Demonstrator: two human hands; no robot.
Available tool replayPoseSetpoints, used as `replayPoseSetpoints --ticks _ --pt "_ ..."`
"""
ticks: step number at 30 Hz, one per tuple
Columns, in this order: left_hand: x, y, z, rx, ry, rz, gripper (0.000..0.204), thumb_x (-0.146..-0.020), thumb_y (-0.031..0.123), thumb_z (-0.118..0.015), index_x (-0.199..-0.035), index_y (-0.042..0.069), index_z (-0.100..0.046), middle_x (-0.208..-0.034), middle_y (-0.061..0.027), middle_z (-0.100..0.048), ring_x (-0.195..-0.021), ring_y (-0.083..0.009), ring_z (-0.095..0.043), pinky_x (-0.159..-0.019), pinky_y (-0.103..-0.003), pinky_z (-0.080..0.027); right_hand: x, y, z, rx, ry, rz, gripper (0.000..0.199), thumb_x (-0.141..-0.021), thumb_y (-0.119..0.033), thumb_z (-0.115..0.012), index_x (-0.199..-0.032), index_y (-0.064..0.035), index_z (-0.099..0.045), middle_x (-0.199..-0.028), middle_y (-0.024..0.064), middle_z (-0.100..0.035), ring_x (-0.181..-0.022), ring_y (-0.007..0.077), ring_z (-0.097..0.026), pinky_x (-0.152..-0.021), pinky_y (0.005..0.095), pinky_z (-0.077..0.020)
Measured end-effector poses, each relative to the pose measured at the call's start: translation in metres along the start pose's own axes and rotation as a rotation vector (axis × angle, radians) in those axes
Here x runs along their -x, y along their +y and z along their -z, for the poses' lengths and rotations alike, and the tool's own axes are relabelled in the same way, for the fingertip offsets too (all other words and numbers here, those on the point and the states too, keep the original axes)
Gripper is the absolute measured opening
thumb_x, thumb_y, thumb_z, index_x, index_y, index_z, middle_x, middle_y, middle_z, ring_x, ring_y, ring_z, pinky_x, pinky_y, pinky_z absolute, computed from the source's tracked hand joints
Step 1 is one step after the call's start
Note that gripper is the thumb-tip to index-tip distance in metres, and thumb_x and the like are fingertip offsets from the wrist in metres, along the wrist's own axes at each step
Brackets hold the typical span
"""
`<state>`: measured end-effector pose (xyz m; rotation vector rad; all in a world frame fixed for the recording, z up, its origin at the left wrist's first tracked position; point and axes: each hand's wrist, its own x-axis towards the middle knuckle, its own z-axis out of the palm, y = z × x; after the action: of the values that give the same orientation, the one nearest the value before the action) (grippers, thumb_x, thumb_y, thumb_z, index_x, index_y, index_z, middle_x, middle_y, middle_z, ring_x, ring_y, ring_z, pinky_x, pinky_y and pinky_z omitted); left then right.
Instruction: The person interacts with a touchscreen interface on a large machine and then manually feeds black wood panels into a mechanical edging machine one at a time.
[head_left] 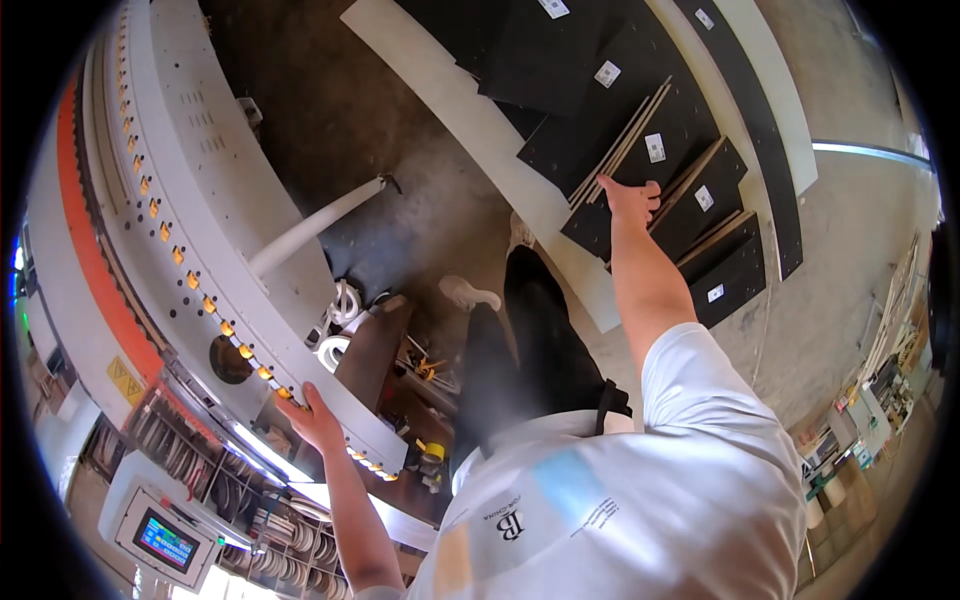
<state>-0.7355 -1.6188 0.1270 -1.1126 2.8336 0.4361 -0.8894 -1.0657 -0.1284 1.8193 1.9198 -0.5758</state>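
Observation:
My left hand (315, 422) rests on the edge of a long white machine table (345, 405), beside a row of yellow rollers (228, 328). Its thumb and fingers are spread, with nothing visible between them. Out to the right, my right hand (630, 203) reaches onto stacked black panels (605, 120) with brown edges and white labels. The thumb side touches the near end of one panel stack (628, 135). Its other fingers bend apart from the thumb, over a neighbouring black panel (695, 215); their tips are partly hidden.
A pale board (440, 100) lies under the panels. From the machine juts a white tubular arm (320, 225). A control screen (165, 540) and racks of rolled edging (295, 550) stand at lower left. White rolls (335, 350) and a yellow-capped item (433, 452) sit near my legs.

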Motion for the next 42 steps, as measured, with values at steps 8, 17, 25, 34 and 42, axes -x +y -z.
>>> replayPoseSetpoints --ticks 8,17,25,34,42 --pt "-0.004 -0.014 -0.002 0.013 0.018 -0.015 0.069 -0.099 0.032 -0.063 -0.153 0.0 -0.033 -0.139 -0.0286 -0.055 -0.123 -0.0445 -0.057 -0.102 -0.049 -0.046 0.014 0.04 0.026 -0.314 0.043 0.151 0.098 -0.064 -0.038 -0.091 -0.142 -0.0089 -0.04 -0.138 0.0183 -0.05 -0.124 0.0347 -0.053 -0.105 0.0441 -0.0456" --pt "0.038 0.057 0.001 -0.074 0.022 -0.575 0.07 -0.085 0.022 -0.076 -0.145 0.002 -0.047 -0.147 -0.0212 -0.05 -0.137 -0.0426 -0.045 -0.115 -0.054 -0.034 0.119 0.138 0.081 -0.709 -0.521 0.62 0.085 -0.068 -0.02 -0.088 -0.135 -0.0045 -0.038 -0.124 0.0119 -0.048 -0.117 0.024 -0.048 -0.102 0.0362 -0.0406" --pt "0.13 0.172 0.026 1.106 -0.952 -0.27 0.058 -0.094 0.025 -0.074 -0.14 -0.002 -0.051 -0.126 -0.0146 -0.065 -0.108 -0.0202 -0.067 -0.096 -0.035 -0.053 0.309 0.143 0.131 -0.48 -0.795 1.117 0.093 -0.061 -0.026 -0.094 -0.132 -0.0035 -0.038 -0.122 0.0151 -0.051 -0.115 0.0236 -0.053 -0.099 0.0367 -0.0451" --pt "0.076 0.054 0.114 1.344 -1.018 -0.34 0.048 -0.096 0.008 -0.061 -0.142 0.0 -0.049 -0.127 -0.0055 -0.061 -0.114 -0.0127 -0.056 -0.1 -0.03 -0.045 0.407 0.099 0.124 -0.679 -1.659 0.917 0.088 -0.092 -0.024 -0.074 -0.158 -0.0005 -0.02 -0.148 0.0165 -0.045 -0.133 0.0256 -0.049 -0.11 0.0408 -0.0421" --pt "0.064 -0.018 0.159 0.598 -0.397 -0.538 0.079 -0.087 0.027 -0.076 -0.151 0.0 -0.038 -0.145 -0.021 -0.051 -0.132 -0.0311 -0.054 -0.109 -0.04 -0.044 0.501 0.14 0.085 -0.873 -1.809 0.456 0.037 -0.101 -0.027 -0.06 -0.128 -0.0019 -0.063 -0.125 0.0145 -0.067 -0.12 0.0305 -0.062 -0.106 0.0451 -0.0473"
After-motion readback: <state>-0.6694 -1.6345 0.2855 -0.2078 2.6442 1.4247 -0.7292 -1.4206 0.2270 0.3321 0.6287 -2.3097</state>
